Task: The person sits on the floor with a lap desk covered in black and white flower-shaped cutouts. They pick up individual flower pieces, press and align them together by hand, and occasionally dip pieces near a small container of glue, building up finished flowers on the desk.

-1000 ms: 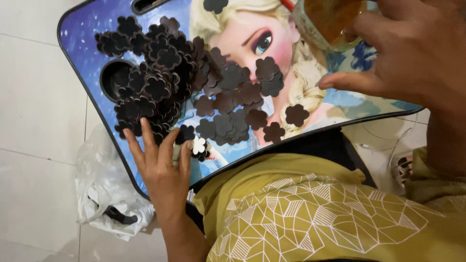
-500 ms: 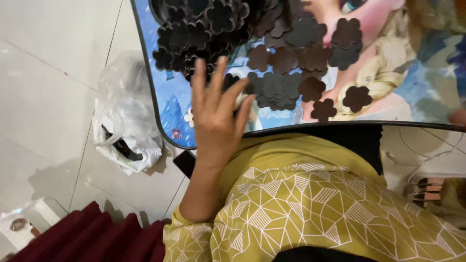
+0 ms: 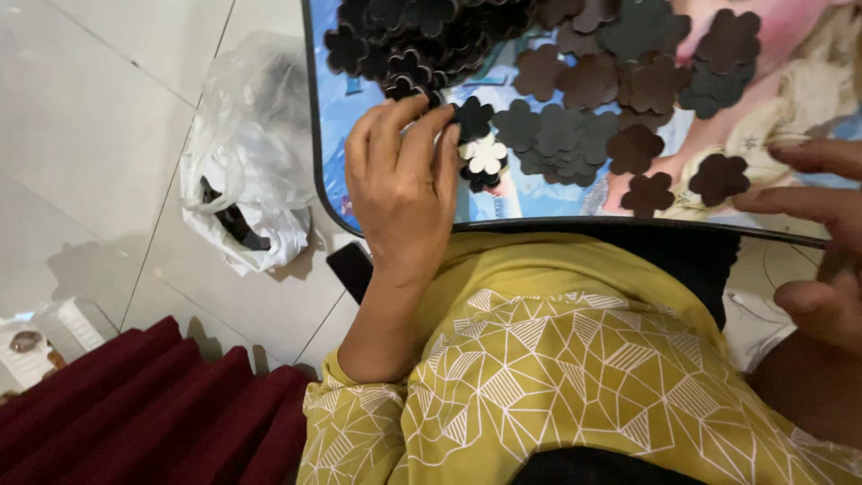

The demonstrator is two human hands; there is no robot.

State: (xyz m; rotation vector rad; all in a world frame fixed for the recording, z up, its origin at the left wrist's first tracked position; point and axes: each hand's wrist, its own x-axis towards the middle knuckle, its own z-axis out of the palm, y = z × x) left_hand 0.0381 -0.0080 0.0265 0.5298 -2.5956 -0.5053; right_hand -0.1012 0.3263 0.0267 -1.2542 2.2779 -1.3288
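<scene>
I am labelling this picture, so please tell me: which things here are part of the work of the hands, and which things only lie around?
In use:
left hand
dark flower-shaped pieces
white flower piece
picture tray
right hand, beside the tray

Lying about:
plastic bag on the floor
dark red cloth

The far half of the lap tray (image 3: 316, 171) is crowded with dark flower-shaped cutouts (image 3: 575, 135), heaped thickest at far left. Bare tray surface is left along the near edge, right of a white flower piece (image 3: 486, 154). A plastic bag (image 3: 247, 180) blocks the floor at left.
</scene>
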